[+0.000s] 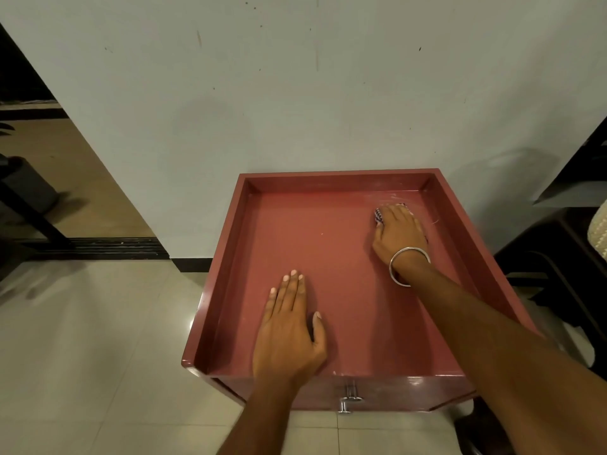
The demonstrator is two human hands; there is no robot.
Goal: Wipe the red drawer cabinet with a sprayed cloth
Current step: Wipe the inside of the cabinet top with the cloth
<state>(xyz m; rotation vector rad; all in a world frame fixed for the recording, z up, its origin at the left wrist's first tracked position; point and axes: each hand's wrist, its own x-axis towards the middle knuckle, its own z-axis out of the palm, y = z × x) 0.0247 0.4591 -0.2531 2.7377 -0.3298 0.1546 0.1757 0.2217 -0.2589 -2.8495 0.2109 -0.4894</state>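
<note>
Left hand (289, 326) flat, fingers together, right hand (399, 233) palm down, arm outstretched

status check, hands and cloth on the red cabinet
Right hand pressing cloth at far right corner of cabinet top. Left hand flat, empty, bracing near front. Nothing in the way.

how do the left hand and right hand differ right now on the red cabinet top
The left hand lies flat and bare near the front edge; the right hand presses a cloth in the far right corner. The right wrist wears a silver bangle; the left wears none. Both rest palm down on the red cabinet.
</note>
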